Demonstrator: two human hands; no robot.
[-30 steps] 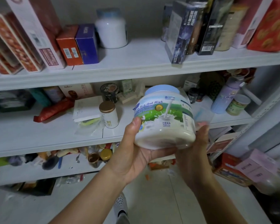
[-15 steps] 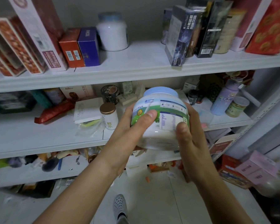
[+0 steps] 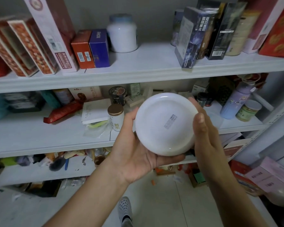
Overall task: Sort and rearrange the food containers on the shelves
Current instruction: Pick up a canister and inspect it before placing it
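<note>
Clamped between both hands in the centre of the frame is a round white plastic jar [image 3: 162,125], tipped so its flat base with a small printed stamp faces the camera. Its contents cannot be told. The left hand [image 3: 134,154] cups it from below and the left, thumb on the rim. The right hand [image 3: 205,138] presses its grip on the right side.

Below, a grey perforated shoe [image 3: 125,208] stands on the pale tiled floor [image 3: 162,194].

Behind the jar, the white middle shelf [image 3: 39,145] has bare room at centre left. A small white tin with a gold lid [image 3: 116,117] stands near its front edge. At right, a lilac bottle [image 3: 234,102] stands beside a clear jar of pale green contents [image 3: 247,110].

On the white upper shelf [image 3: 105,79], a bare gap lies between a white tub with a blue lid [image 3: 122,36] and a dark upright carton [image 3: 192,38] overhanging the edge.
</note>
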